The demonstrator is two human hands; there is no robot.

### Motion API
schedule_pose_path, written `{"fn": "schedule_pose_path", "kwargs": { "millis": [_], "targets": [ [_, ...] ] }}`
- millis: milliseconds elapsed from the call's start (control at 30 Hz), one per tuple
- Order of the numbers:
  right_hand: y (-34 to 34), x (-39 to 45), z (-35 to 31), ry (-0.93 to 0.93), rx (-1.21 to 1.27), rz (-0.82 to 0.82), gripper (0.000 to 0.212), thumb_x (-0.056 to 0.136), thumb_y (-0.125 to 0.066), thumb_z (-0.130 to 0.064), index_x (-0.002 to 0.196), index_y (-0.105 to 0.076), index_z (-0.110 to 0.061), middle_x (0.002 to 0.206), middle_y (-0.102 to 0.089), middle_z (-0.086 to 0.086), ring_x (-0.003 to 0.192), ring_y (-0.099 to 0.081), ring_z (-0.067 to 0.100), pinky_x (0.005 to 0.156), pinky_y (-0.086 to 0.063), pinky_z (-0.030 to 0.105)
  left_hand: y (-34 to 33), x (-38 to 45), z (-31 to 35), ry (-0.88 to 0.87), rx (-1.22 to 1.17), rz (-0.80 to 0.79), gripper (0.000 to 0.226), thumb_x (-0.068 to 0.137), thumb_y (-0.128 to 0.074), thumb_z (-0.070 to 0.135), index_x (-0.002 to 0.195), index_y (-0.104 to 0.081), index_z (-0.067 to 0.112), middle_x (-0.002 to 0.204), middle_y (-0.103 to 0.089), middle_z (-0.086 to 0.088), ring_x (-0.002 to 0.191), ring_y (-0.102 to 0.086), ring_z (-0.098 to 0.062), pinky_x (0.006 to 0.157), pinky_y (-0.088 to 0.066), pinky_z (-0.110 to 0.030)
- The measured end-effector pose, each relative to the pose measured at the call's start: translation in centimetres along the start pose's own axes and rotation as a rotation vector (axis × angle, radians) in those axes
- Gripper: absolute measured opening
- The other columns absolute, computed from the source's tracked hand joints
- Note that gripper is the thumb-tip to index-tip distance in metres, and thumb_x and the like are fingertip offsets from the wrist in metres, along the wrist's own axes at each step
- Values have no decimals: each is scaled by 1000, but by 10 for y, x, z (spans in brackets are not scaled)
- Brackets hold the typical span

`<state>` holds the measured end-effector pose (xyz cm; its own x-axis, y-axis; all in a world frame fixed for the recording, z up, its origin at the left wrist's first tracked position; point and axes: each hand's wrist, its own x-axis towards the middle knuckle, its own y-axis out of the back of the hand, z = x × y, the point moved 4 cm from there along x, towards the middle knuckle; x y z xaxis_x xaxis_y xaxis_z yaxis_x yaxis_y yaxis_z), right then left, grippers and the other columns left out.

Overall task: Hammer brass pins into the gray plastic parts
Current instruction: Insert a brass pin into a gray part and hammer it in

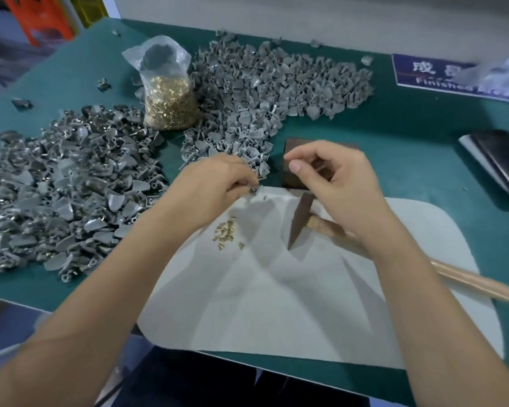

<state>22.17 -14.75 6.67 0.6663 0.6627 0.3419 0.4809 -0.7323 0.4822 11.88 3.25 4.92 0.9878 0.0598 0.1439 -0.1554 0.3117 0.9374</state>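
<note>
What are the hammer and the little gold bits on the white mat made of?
The hammer looks like a dark, dull metal head on a pale wooden handle; the handle's warm tan colour suggests wood. The little gold bits shine yellow like brass. The white mat looks soft and matte, maybe felt or foam.

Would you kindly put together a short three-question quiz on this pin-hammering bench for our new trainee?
1. True or false: the hammer lies on the white mat, held by neither hand.
2. What does the left hand pinch? A) a gray plastic part B) the bag of brass pins C) the hammer
3. Fill in: the loose brass pins lie on the ____.

Key: 1 true; 2 A; 3 white mat.
</note>
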Motion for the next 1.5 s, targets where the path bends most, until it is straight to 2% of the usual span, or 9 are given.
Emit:
{"fn": "schedule_pose_path", "kwargs": {
  "millis": [100,233,400,533,767,933,1233,1367,1500],
  "targets": [
    [14,4,6,-29,81,82,14,93,-74,-14,99,-75,-27,89,-74,-13,82,-65,6,81,-50,20,12,10,2,-23,-57,115,16,98,-62,25,112,-69,30,102,-62,17,95,-53,-6,80,-47,-28],
    [34,7,14,-41,66,197,11,91,-76,-17,94,-76,-28,86,-74,-10,79,-66,7,76,-51,19,21,37,18,49,-353,252,16,92,-65,21,104,-66,31,87,-61,29,83,-57,4,69,-39,-4],
    [42,7,28,-97,100,305,9,91,-76,-10,95,-74,-18,88,-78,-1,87,-75,14,79,-54,22,-2,78,44,-23,-410,173,16,88,-65,10,103,-68,15,87,-66,6,74,-58,-7,69,-46,-15],
    [36,8,37,-121,21,284,7,93,-71,-4,98,-74,-7,90,-76,-2,87,-71,4,81,-50,16,-13,93,44,-81,-339,148,14,87,-65,13,100,-68,18,79,-55,20,72,-52,9,67,-36,-5],
    [32,8,39,-93,-98,365,9,93,-71,-10,95,-74,-18,94,-74,-2,91,-68,11,82,-51,23,-20,86,40,-101,-490,287,12,85,-67,13,94,-63,19,81,-58,15,75,-52,0,67,-37,-9],
    [37,8,43,-115,-134,405,6,95,-70,-11,97,-74,-14,94,-73,-4,91,-67,6,83,-49,20,-26,76,30,26,-632,369,12,83,-67,20,91,-59,24,78,-59,10,72,-55,-11,64,-43,-18],
    [25,3,32,-31,-154,442,6,99,-63,-11,99,-69,-13,93,-67,0,86,-61,13,76,-45,19,-32,73,35,-39,-584,369,15,81,-65,20,91,-58,28,70,-52,9,65,-46,-8,58,-35,-13],
    [23,4,32,-6,-164,398,6,98,-66,-10,97,-70,-13,92,-66,-2,87,-61,12,77,-44,19,-32,77,39,-111,-497,369,16,80,-68,13,94,-65,21,78,-54,17,73,-50,5,67,-35,-8],
    [21,6,36,-9,-227,316,5,96,-67,-7,96,-72,-10,93,-66,-1,88,-60,7,80,-41,15,-30,79,37,-125,-426,364,15,80,-66,19,95,-66,20,84,-59,10,80,-53,-4,74,-45,-25]
  ]
}}
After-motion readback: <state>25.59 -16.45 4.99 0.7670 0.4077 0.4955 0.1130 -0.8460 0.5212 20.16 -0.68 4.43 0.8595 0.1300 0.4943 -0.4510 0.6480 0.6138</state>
